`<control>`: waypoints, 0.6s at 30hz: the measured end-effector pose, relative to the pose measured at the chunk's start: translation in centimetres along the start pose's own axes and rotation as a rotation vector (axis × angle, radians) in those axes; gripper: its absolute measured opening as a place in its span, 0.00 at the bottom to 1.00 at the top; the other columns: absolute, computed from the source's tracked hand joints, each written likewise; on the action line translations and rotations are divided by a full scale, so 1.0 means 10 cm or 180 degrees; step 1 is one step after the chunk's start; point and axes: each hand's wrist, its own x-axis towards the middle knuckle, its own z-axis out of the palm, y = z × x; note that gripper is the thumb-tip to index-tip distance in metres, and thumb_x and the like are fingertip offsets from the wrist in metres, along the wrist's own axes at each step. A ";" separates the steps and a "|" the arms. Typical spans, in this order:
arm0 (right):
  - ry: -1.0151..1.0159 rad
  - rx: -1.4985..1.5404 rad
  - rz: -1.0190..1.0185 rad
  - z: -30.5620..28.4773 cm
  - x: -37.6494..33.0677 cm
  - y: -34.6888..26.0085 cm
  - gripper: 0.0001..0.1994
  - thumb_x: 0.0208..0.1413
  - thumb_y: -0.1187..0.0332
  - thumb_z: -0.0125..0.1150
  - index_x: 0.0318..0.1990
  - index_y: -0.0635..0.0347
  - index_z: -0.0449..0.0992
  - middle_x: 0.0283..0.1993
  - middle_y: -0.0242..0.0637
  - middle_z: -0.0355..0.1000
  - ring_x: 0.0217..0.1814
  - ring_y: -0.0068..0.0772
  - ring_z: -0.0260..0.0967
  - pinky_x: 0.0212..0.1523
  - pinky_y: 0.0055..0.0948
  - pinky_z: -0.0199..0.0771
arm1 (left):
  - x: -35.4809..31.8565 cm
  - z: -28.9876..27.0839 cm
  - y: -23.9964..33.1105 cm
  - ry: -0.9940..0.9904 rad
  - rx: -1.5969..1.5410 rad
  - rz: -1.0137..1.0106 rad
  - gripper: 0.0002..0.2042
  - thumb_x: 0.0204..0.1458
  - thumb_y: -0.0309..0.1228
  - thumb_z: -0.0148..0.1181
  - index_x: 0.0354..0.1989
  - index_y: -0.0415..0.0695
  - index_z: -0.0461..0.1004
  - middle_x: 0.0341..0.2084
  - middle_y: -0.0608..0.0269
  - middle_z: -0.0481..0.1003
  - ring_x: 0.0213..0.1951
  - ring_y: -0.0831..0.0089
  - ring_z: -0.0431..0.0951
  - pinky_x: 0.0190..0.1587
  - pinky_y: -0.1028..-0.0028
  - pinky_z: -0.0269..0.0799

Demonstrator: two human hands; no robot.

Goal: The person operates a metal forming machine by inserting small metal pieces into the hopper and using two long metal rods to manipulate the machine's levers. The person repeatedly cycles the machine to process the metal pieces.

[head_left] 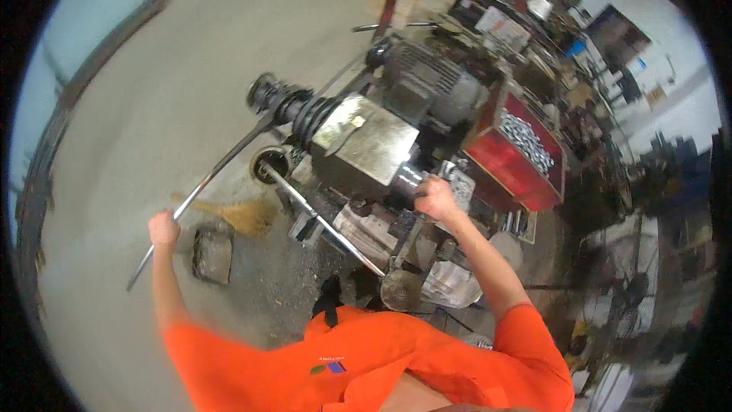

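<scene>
My left hand is closed around a long metal rod, out to the left of the machine. The rod slants up to a dark chuck-like fitting on the machine's left end. On the other side, my right hand is closed at the shiny round end of the machine's shaft; what its fingers grip is partly hidden. Between my hands stands the machine's block-shaped metal housing. A second bright bar leans from a round metal cup down toward my body.
A motor sits behind the housing. To the right, a red metal box holds many small shiny metal parts. A straw broom and a dirty pan lie on the floor at left. Cluttered benches fill the back right.
</scene>
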 end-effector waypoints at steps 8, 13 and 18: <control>0.0483 0.0663 0.0942 -0.86 -0.52 -0.72 0.17 0.26 0.67 0.59 0.31 0.60 0.77 0.51 0.42 0.66 0.51 0.46 0.60 0.51 0.39 0.63 | -0.28 0.84 2.36 -0.0117 -0.3357 0.0096 0.13 0.45 0.31 0.55 0.36 0.35 0.72 0.29 0.47 0.74 0.30 0.55 0.75 0.35 0.63 0.69; 0.0380 0.0398 0.1738 -1.07 -1.61 -0.83 0.16 0.28 0.67 0.59 0.31 0.59 0.77 0.46 0.40 0.69 0.48 0.44 0.63 0.48 0.37 0.65 | -0.46 1.25 3.26 -0.1231 -0.0934 0.1334 0.25 0.44 0.44 0.55 0.50 0.44 0.67 0.43 0.53 0.72 0.44 0.54 0.74 0.48 0.62 0.67; 0.0582 0.0572 0.2576 -1.22 -2.83 -0.62 0.15 0.30 0.65 0.59 0.31 0.60 0.77 0.39 0.43 0.72 0.42 0.47 0.68 0.43 0.39 0.69 | 0.32 1.42 3.22 -0.1190 0.0559 0.2222 0.16 0.47 0.42 0.52 0.42 0.51 0.74 0.42 0.58 0.73 0.44 0.59 0.74 0.40 0.62 0.71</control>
